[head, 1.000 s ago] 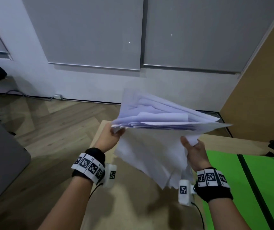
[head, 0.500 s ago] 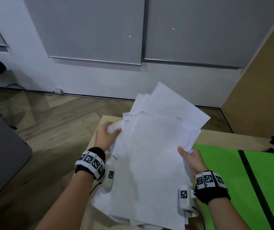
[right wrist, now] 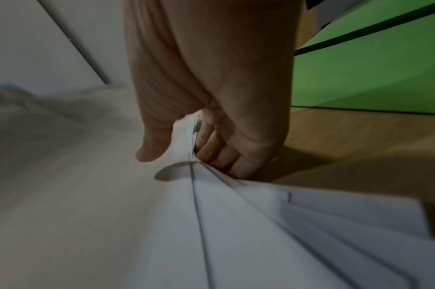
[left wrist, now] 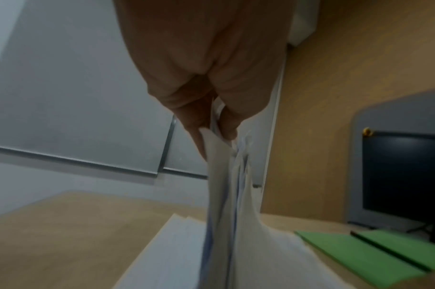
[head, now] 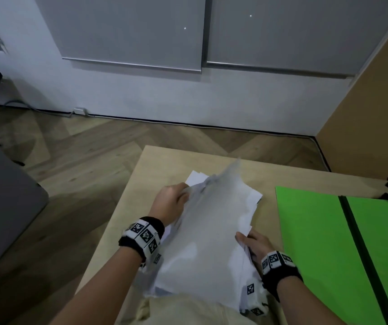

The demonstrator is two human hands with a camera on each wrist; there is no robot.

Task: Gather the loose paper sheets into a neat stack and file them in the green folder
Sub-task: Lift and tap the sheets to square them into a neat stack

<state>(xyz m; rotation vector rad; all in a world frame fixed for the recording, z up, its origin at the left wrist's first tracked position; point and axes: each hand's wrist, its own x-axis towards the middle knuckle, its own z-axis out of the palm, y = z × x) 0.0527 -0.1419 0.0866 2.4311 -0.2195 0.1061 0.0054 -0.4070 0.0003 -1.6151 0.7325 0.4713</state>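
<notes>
The paper sheets (head: 208, 233) lay in a ragged bundle on the pale wooden surface (head: 127, 207), between the person's two hands, and they were far from square. Corners stuck out at the far end and along the right edge, and the top sheet was blurred, so I could not tell whether it lay flat or was lifting.

The left hand (head: 170, 202) pinched the far left corner of the bundle; from the left wrist view the thumb and fingers (left wrist: 194, 121) were closed on the edges of several sheets, which hung down in a loose fan. The right hand (head: 255, 243) held the near right edge, thumb on top and fingers (right wrist: 221, 154) curled underneath, with the sheets splaying out beyond the grip in staggered steps.

The green folder (head: 317, 242) lay open on the same surface just to the right of the paper, not touching it, a dark spine strip running down its middle.

To my eye this stuff would handle as light, limp and slippery: the sheets slid over one another, and a grip at one corner let the rest droop and fan. I would have judged the long opposite edges the better place to hold, palms flat against them, standing the bundle on one edge and tapping it on the surface so the sheets dropped level. A hard squeeze would likely crease the outer sheets; a slack one risked letting the middle ones slip out.
</notes>
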